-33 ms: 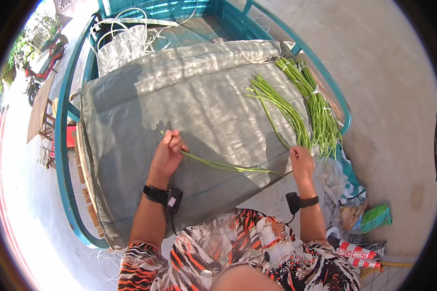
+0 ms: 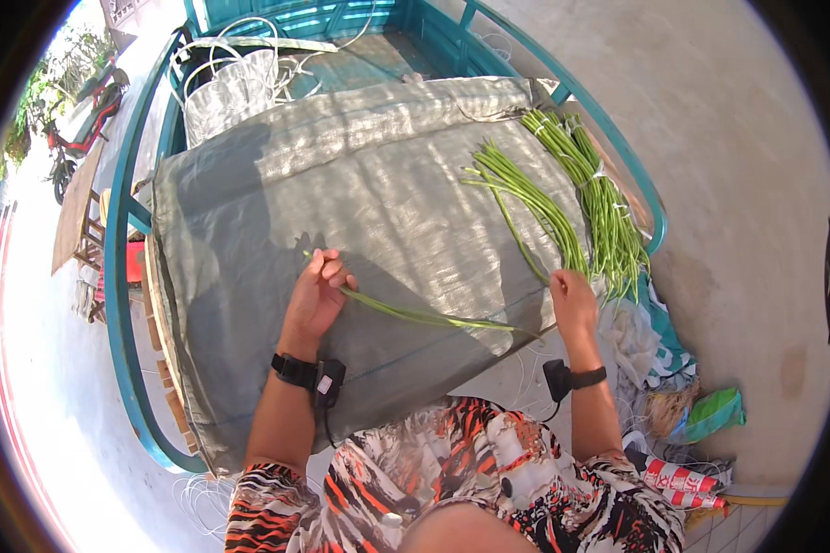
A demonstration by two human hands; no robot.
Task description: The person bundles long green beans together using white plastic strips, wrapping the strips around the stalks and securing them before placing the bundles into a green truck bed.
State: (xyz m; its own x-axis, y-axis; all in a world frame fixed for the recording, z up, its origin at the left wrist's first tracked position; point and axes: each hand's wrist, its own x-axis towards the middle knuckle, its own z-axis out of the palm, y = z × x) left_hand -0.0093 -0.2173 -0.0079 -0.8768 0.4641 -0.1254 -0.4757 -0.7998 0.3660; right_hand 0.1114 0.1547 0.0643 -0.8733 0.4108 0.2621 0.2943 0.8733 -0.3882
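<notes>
Left hand (image 2: 321,284) gripping long green beans (image 2: 406,315)
They trail toward three o'clock over the grey sheet (image 2: 341,194); the right hand (image 2: 572,297) pinches the lower end of a loose bunch (image 2: 546,210) at the view's two o'clock.

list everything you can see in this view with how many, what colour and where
held beans: a few, green, across the cover's near part
loose beans: one group, green, cover's right half
tied beans: bunch count unclear, green, cover's right edge
cover: one, grey, over the cart
cart: one, teal, centre
container: one, whitish, behind the cover
motorbike: one, red and black, far left
wooden table: one, brown, left
plants: uncounted, green, upper left
green bag: one, lower right
wrist straps: two, black, one per wrist
patterned shirt: one, orange, black and white, bottom
left grip: one, bare, holding beans
right grip: one, bare, at the loose beans' near end
</notes>
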